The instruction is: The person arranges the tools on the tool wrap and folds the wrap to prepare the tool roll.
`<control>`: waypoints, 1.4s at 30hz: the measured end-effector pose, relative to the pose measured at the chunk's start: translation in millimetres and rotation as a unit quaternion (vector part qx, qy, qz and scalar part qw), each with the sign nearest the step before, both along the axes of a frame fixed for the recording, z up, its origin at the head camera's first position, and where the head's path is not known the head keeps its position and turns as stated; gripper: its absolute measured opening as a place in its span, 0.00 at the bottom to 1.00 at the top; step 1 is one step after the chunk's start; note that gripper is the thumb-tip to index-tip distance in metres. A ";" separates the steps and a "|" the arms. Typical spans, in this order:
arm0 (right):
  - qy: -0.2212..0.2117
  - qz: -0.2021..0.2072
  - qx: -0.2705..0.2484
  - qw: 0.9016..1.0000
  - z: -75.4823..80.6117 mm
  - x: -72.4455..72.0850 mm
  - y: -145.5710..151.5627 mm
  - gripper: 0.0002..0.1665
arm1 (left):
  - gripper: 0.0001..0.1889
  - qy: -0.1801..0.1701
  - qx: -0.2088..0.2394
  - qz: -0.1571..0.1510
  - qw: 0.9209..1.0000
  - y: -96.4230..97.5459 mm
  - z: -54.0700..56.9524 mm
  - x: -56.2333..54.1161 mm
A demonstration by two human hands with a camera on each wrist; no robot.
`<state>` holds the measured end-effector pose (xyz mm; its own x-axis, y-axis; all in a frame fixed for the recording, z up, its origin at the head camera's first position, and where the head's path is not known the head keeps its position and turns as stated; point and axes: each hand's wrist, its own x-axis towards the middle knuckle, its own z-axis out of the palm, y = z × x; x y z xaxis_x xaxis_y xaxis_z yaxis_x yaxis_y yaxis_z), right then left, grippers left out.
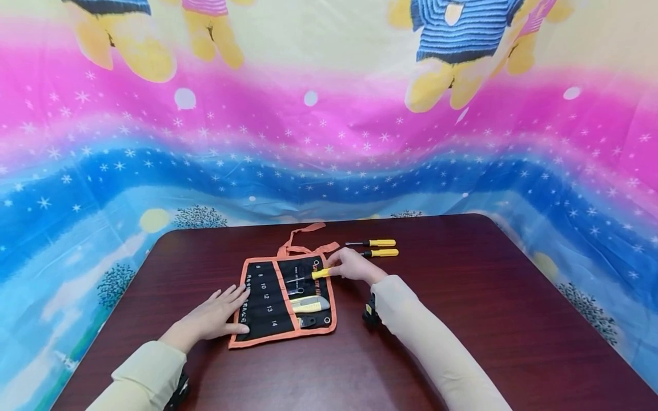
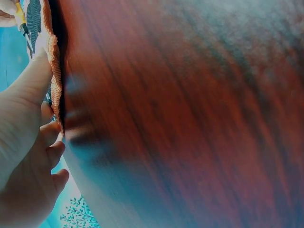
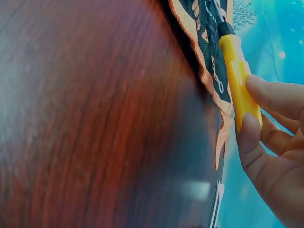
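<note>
A black tool pouch (image 1: pixel 264 314) with orange edging and printed numbers lies spread flat on the table. My right hand (image 1: pixel 354 266) pinches the yellow handle of a screwdriver (image 3: pixel 240 80) between thumb and fingers, over the pouch's upper right part. The screwdriver's shaft points left toward the orange band across the pouch; whether its tip is inside a pocket I cannot tell. My left hand (image 1: pixel 218 314) rests on the pouch's left edge with fingers spread. Tucked in the pouch's right part are a yellow-and-grey utility knife (image 1: pixel 311 304) and, below it, a black-ended tool (image 1: pixel 308 321).
Two more yellow-handled screwdrivers, an upper one (image 1: pixel 382 243) and a lower one (image 1: pixel 384 253), lie on the dark red table (image 1: pixel 462 319) beyond my right hand. Orange straps (image 1: pixel 298 249) trail from the pouch's far edge. A printed cloth (image 1: pixel 329 137) hangs behind the table.
</note>
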<state>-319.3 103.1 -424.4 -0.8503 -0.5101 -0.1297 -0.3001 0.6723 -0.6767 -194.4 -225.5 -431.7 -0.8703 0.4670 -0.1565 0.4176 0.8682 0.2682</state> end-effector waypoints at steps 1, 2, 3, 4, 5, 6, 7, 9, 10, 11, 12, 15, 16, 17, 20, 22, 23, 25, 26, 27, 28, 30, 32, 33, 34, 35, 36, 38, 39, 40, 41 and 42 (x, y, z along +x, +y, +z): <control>-0.001 0.001 0.000 1.000 -0.2 0.2 -1.4 0.07 | 0.45 0.001 0.000 -0.001 1.000 0.0 0.3 0.0; -0.002 0.002 0.000 1.000 -0.5 0.4 -2.7 0.07 | 0.45 0.000 -0.001 0.000 1.000 0.2 0.4 0.1; -0.005 0.001 -0.002 1.000 -0.8 0.8 -4.1 0.07 | 0.45 0.000 -0.001 0.000 1.000 0.3 0.5 0.1; -0.006 0.001 -0.003 1.000 -1.2 1.2 -5.6 0.07 | 0.45 0.000 0.000 0.000 1.000 0.3 0.7 0.1; -0.008 0.001 -0.004 1.000 -1.5 1.6 -7.1 0.07 | 0.45 0.000 0.000 0.000 1.000 0.5 1.0 0.4; -0.009 0.000 -0.005 1.000 -1.9 1.9 -8.8 0.08 | 0.45 0.000 0.001 -0.001 1.000 0.5 1.2 0.5; -0.010 0.002 -0.006 1.000 -2.5 2.0 -10.3 0.08 | 0.45 0.000 0.001 -0.001 1.000 0.6 1.4 0.6; -0.008 0.008 -0.011 1.000 -3.6 2.1 -13.3 0.09 | 0.45 0.000 0.003 -0.002 1.000 0.8 1.5 0.9; -0.004 0.012 -0.012 1.000 -4.0 2.2 -14.7 0.09 | 0.45 0.000 0.003 -0.002 1.000 0.7 1.1 0.8; -0.001 0.017 -0.014 1.000 -4.6 2.1 -16.0 0.10 | 0.45 0.000 0.003 -0.002 1.000 0.7 0.8 0.8; 0.004 0.022 -0.014 1.000 -5.2 2.0 -17.3 0.10 | 0.45 0.001 0.002 -0.004 1.000 0.6 0.7 0.8; 0.013 0.035 -0.017 0.999 -7.1 1.9 -21.0 0.10 | 0.45 0.001 0.002 -0.002 1.000 0.1 -0.9 0.4; 0.016 0.037 -0.017 0.999 -7.6 1.9 -22.4 0.10 | 0.45 0.002 0.002 -0.003 1.000 -0.2 -1.2 0.3; 0.018 0.039 -0.018 0.999 -8.3 1.7 -23.7 0.09 | 0.45 0.003 0.003 -0.004 1.000 -0.4 -1.2 0.1; 0.021 0.044 -0.018 0.999 -9.8 2.0 -28.3 0.09 | 0.45 0.004 0.005 -0.005 1.000 -0.7 -1.5 0.0; 0.023 0.046 -0.019 0.998 -10.7 2.4 -31.1 0.09 | 0.45 0.003 0.004 -0.005 1.000 -0.7 -1.5 -0.2; 0.024 0.048 -0.018 0.998 -11.1 2.6 -32.3 0.09 | 0.45 0.004 0.004 -0.005 1.000 -0.6 -1.4 -0.2; 0.023 0.049 -0.020 0.998 -11.7 3.1 -34.7 0.09 | 0.45 0.004 0.003 -0.006 1.000 -0.3 -1.1 -0.1; 0.021 0.048 -0.021 0.998 -11.7 3.4 -35.7 0.09 | 0.45 0.003 0.003 -0.005 1.000 -0.2 -1.2 -0.2; 0.018 0.048 -0.023 0.998 -11.6 3.9 -36.6 0.09 | 0.45 0.003 0.003 -0.004 1.000 -0.1 -1.3 -0.2; 0.016 0.049 -0.025 0.998 -11.3 4.5 -37.4 0.09 | 0.45 0.003 0.004 -0.005 1.000 0.0 -1.4 -0.2; 0.011 0.050 -0.028 0.998 -10.4 5.8 -38.8 0.09 | 0.45 0.003 0.006 -0.006 1.000 0.1 -1.5 -0.1; 0.005 0.051 -0.029 0.998 -9.7 6.6 -39.7 0.09 | 0.45 0.004 0.005 -0.006 1.000 -0.1 -2.2 -0.5; 0.002 0.052 -0.029 0.998 -9.8 6.7 -40.1 0.09 | 0.45 0.004 0.004 -0.006 1.000 -0.2 -2.6 -0.7; 0.001 0.054 -0.026 0.998 -9.5 6.8 -40.3 0.09 | 0.45 0.004 0.003 -0.006 1.000 -0.3 -2.9 -0.9; -0.003 0.055 -0.023 0.998 -9.4 6.9 -40.6 0.09 | 0.45 0.005 0.002 -0.006 1.000 -0.5 -3.3 -1.3; -0.006 0.057 -0.019 0.998 -9.4 6.7 -40.8 0.10 | 0.45 0.006 0.001 -0.005 1.000 -0.8 -3.6 -1.7; -0.009 0.064 -0.011 0.998 -9.5 6.2 -41.2 0.10 | 0.45 0.007 0.001 -0.004 1.000 -1.1 -4.0 -1.8; -0.010 0.066 -0.006 0.998 -9.2 6.2 -41.4 0.11 | 0.45 0.008 0.003 -0.005 1.000 -1.3 -3.9 -1.7; -0.009 0.068 -0.002 0.998 -8.8 6.1 -41.8 0.11 | 0.45 0.009 0.003 -0.006 1.000 -1.5 -3.9 -1.7; -0.009 0.070 0.001 0.998 -8.9 5.9 -42.1 0.11 | 0.45 0.010 0.004 -0.007 1.000 -1.7 -4.1 -1.7; -0.008 0.071 0.002 0.997 -8.7 5.9 -42.3 0.11 | 0.45 0.011 0.005 -0.007 1.000 -1.8 -4.0 -1.6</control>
